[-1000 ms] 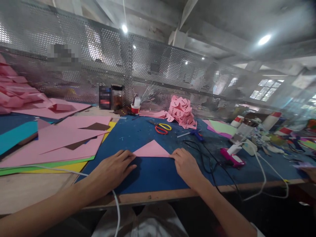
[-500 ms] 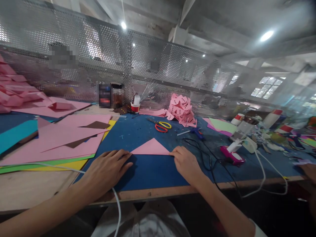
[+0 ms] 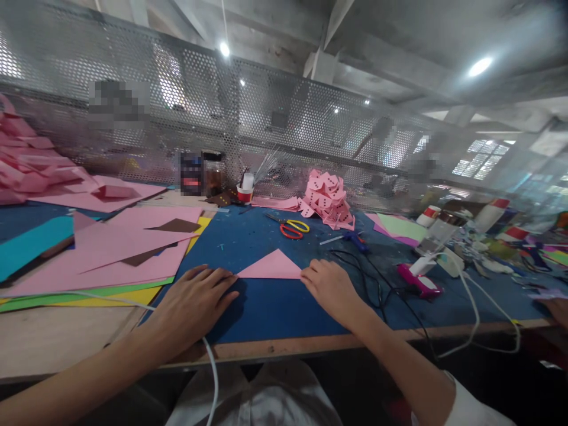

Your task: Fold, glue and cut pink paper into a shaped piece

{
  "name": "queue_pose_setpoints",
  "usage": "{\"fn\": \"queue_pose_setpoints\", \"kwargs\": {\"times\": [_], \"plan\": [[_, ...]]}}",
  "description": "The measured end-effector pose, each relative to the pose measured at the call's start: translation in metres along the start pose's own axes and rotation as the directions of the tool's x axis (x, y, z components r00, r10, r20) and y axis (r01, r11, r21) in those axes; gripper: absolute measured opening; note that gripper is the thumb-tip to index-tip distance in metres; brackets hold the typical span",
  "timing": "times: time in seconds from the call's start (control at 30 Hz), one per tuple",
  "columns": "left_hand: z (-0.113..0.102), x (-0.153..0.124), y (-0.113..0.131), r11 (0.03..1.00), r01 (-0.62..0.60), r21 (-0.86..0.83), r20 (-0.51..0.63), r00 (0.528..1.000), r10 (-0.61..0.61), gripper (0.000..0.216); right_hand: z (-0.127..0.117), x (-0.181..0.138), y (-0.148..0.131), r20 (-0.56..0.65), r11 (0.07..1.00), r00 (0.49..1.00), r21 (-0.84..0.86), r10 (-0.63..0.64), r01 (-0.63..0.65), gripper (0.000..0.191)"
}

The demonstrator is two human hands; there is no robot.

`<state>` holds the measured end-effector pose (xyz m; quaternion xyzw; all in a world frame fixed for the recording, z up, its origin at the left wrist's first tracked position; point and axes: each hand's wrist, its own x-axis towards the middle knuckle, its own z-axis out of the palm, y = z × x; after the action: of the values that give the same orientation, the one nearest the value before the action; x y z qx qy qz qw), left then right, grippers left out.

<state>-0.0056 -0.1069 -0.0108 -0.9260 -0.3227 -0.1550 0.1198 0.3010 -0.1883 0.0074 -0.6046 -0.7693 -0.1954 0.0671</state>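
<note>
A pink sheet of paper (image 3: pixel 271 266), folded into a triangle, lies flat on the blue mat with its peak pointing away from me. At its left corner rest the fingertips of my left hand (image 3: pixel 202 299); the fingers are stretched out low over the mat and the thumb stands apart. My right hand (image 3: pixel 331 290) has its fingers bent and drawn together on the right corner, pinching or pressing the paper there. Beyond the triangle lie scissors (image 3: pixel 290 228) with one red and one yellow handle loop.
Stacked coloured sheets (image 3: pixel 146 251) lie left, with a white cable (image 3: pixel 213 373) by my left arm. A blue glue gun (image 3: pixel 355 239) and black cords lie right, near a magenta device (image 3: pixel 419 281). Pink dotted paper pieces (image 3: pixel 328 198) are piled behind. Another person's hand (image 3: pixel 557 307) shows far right.
My right hand has shifted slightly in at the right corner, covering a little more of it, with its fingers more bunched. My left hand and the paper stay nearly in place.
</note>
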Motion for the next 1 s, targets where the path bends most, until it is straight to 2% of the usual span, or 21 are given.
{"fn": "queue_pose_setpoints", "kwargs": {"times": [0.23, 0.77, 1.0], "plan": [[0.0, 0.003, -0.002, 1.0, -0.023, 0.009, 0.0, 1.0, 0.023, 0.025, 0.001, 0.005, 0.001, -0.004, 1.0, 1.0, -0.005, -0.016, 0.016, 0.009], [-0.003, 0.009, -0.001, 0.993, -0.092, 0.072, 0.009, 0.996, 0.092, 0.025, 0.011, 0.009, -0.001, -0.062, 0.987, 0.997, 0.154, -0.047, 0.056, 0.011], [-0.007, 0.014, 0.0, 0.991, -0.118, 0.06, -0.028, 0.992, 0.12, 0.018, 0.011, 0.011, -0.003, -0.092, 0.988, 0.988, 0.081, -0.121, 0.129, 0.015]]}}
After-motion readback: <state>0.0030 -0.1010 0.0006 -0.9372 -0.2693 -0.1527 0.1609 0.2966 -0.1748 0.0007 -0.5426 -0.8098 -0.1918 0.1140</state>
